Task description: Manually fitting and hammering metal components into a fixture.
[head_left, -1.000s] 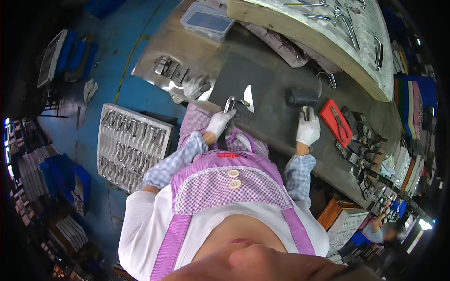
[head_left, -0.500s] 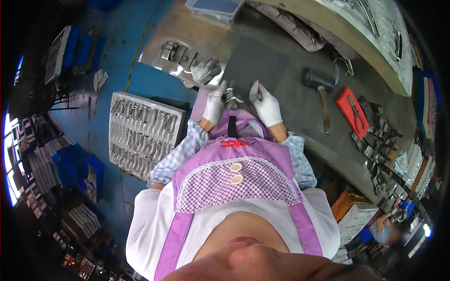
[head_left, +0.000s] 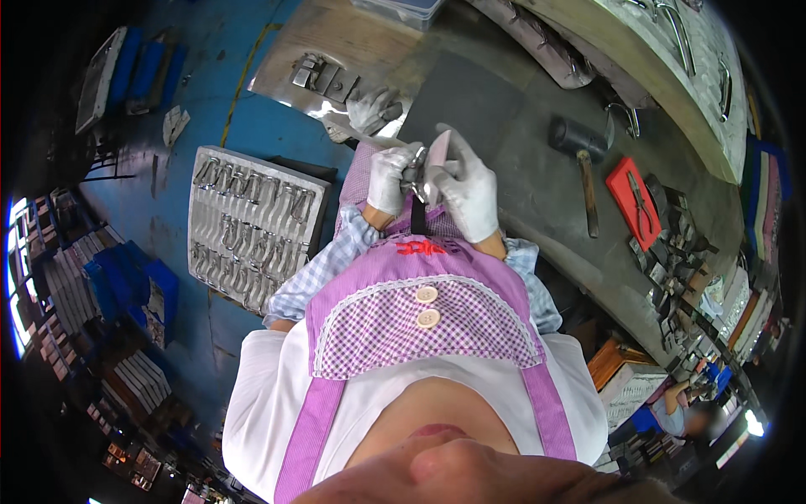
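Left hand (head_left: 388,181): fingers curled around metal part (head_left: 413,173); right hand (head_left: 470,195): fingers pinching flat strip (head_left: 439,149), near this part; hammer (head_left: 579,143): on table (head_left: 533,185)

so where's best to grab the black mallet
Probably by the near half of its wooden handle, from the person's side with the right hand: the slim handle points back toward the bench's near edge, while the bulky head lies at the far end.
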Available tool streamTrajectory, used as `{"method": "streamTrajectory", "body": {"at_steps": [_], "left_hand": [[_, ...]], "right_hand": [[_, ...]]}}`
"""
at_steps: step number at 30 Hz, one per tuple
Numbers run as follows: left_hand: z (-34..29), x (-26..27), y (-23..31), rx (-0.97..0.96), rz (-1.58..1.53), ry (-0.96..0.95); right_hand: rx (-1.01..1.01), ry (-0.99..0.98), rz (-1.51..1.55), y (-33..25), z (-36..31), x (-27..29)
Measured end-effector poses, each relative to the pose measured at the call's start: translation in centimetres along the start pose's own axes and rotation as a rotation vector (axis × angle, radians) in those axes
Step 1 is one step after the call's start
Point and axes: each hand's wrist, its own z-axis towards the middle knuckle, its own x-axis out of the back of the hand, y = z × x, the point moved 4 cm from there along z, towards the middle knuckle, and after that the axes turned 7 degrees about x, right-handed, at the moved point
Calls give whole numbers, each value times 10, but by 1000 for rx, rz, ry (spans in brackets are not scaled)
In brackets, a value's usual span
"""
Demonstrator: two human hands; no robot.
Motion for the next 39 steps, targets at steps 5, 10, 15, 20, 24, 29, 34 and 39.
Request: {"method": "streamTrajectory", "body": {"at_steps": [5, 10, 15, 20, 24, 29, 34, 39], "left_hand": [[1, 1, 20, 56, 192, -23], [-3, 7, 18, 429, -393, 63], [-11, 28, 0, 567, -403, 89], [-44, 104, -38, 775, -294, 65], [-118, 224, -90, 863, -242, 515], [-167, 386, -169, 933, 506, 574], [-160, 432, -226, 697, 522, 524], [-170, 437, -306, 789, 447, 584]], "right_hand": [[-15, -73, -55, -5, 3, -9], [-34, -131, -14, -17, 0, -18], [79, -77, -61, 0, 12, -28], [251, 138, -1151, 81, 64, 36], [544, 234, -1279, 103, 47, 48], [568, 410, -1432, 110, 51, 20], [632, 455, -1425, 112, 48, 14], [645, 419, -1450, 119, 47, 7]]}}
